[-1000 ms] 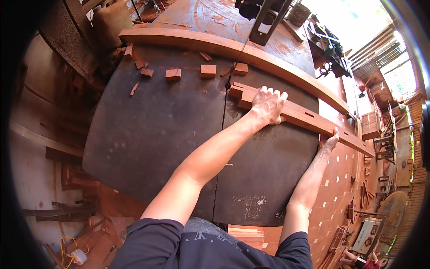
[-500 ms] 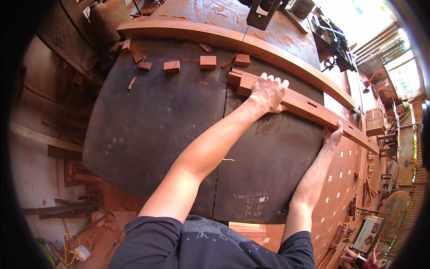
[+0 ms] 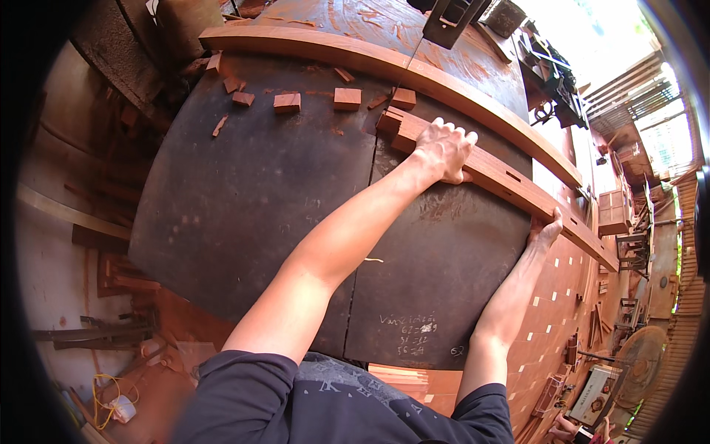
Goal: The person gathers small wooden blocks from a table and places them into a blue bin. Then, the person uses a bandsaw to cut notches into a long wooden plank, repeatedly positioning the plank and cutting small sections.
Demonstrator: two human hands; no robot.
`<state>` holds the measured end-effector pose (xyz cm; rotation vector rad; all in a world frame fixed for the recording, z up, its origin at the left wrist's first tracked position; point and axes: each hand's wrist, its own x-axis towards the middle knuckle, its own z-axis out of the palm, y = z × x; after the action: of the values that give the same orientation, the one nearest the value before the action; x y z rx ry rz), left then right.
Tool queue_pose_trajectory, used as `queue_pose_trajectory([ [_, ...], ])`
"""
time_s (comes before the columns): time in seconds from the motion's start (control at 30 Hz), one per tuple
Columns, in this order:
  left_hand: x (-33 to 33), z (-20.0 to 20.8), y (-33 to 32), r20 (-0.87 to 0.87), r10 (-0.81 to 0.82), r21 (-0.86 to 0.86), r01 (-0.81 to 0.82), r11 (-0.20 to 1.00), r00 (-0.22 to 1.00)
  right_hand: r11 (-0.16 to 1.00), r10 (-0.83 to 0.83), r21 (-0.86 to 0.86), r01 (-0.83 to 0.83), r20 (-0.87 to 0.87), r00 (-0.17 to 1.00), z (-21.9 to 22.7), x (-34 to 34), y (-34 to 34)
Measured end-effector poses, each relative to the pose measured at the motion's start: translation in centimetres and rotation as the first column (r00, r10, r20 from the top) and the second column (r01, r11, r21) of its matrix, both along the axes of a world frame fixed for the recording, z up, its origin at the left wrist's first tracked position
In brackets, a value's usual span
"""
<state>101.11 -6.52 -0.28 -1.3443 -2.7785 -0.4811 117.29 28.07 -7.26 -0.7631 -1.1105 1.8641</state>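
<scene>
A long reddish wooden rail (image 3: 494,169) with narrow slots lies slantwise across the dark saw table (image 3: 259,177). Its notched far-left end sits at the thin bandsaw blade (image 3: 411,61). My left hand (image 3: 446,150) is wrapped over the rail not far from that end, knuckles up. Farther along, at the table's right edge, my right hand (image 3: 546,228) grips the rail from the near side with its thumb on top. The rail's right end sticks out past the table. Behind it runs a longer wooden beam (image 3: 318,44), apart from my hands.
Several small offcut blocks (image 3: 347,98) and slivers lie left of the blade. The saw's upper guide (image 3: 447,22) hangs above the far beam. Sawdust and shavings cover the table behind. A large round fan (image 3: 640,362) stands at the right, and a person's limbs show at lower right.
The whole view has tilted and shifted slightly. Both hands keep their hold on the rail, and its end shows no clear movement against the blade.
</scene>
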Motion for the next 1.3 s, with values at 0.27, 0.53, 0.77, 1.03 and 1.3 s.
queue_pose_trajectory([
  [0.27, 0.0, 0.0, 0.2, -0.02, -0.025, 0.009, 0.025, 1.0, 0.999, 1.0, 0.011, -0.008, -0.011, -0.028, 1.0, -0.7, 0.6, 1.5],
  [0.53, 1.3, -0.1, 0.2, -0.096, -0.016, 0.03, 0.019, 0.999, 0.995, 0.998, -0.031, -0.056, 0.027, -0.062, 0.998, 0.7, 0.9, -0.3],
  [0.77, 12.1, -1.9, -1.7, -0.333, 0.042, 0.294, 0.061, 0.954, 0.942, 0.943, 0.312, 0.232, -0.237, -0.371, 0.875, 7.0, 5.2, -0.2],
  [1.03, 19.1, 0.6, -5.4, -0.229, 0.137, 0.664, 0.052, 0.745, 0.964, 0.925, -0.087, 0.337, 0.175, -0.259, 0.962, 22.4, 12.4, -5.7],
  [1.3, 21.0, 4.9, -8.6, 0.15, -0.371, 0.687, 0.173, 0.706, 0.917, 0.709, -0.012, 0.677, 0.196, -0.267, 0.964, 37.9, 13.4, -13.9],
])
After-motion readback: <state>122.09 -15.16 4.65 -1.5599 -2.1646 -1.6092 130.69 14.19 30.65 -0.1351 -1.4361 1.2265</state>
